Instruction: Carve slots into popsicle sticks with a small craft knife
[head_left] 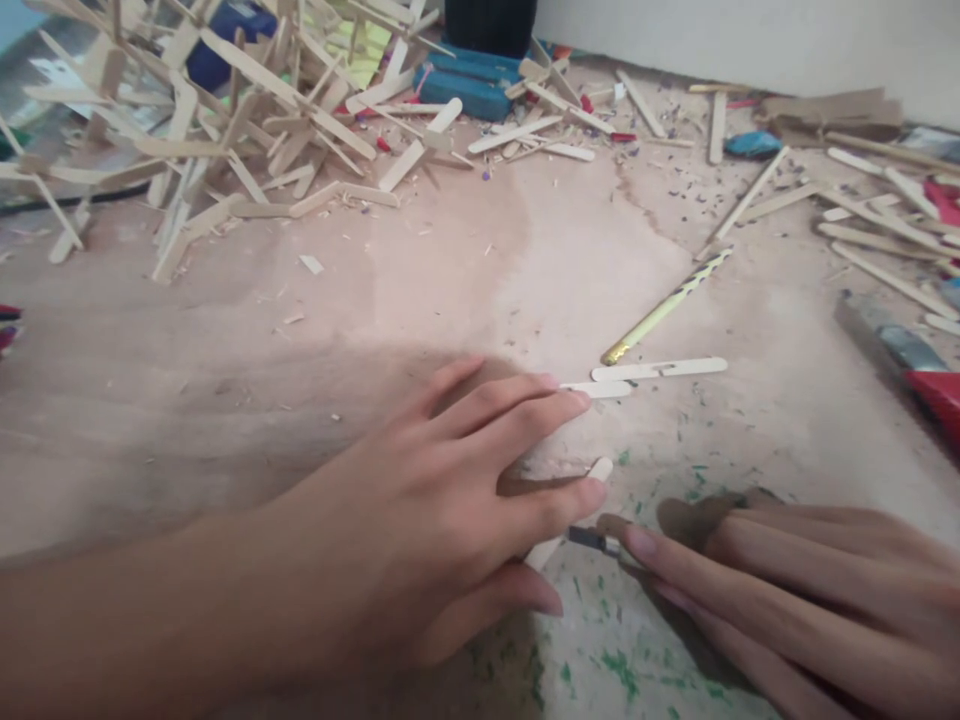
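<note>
A pale, flat, round-ended wooden craft stick [602, 468] lies slantwise on the worn wooden tabletop [420, 270], under the left hand [450, 490]; that hand is spread, fingers fanned well apart, the index fingertip resting on the stick, and whether the thumb grips it too I cannot tell; two other fingertips rest at a second pale wooden stick [609, 389]; the right hand [817, 590] is closed, its fingers drawn together round a slim tool with a dark, narrow blade [586, 538] and silvery collar, the blade beside the first stick; the stick's middle is covered by the index finger, the tool's handle is mostly hidden, and the right wrist is cut off.
</note>
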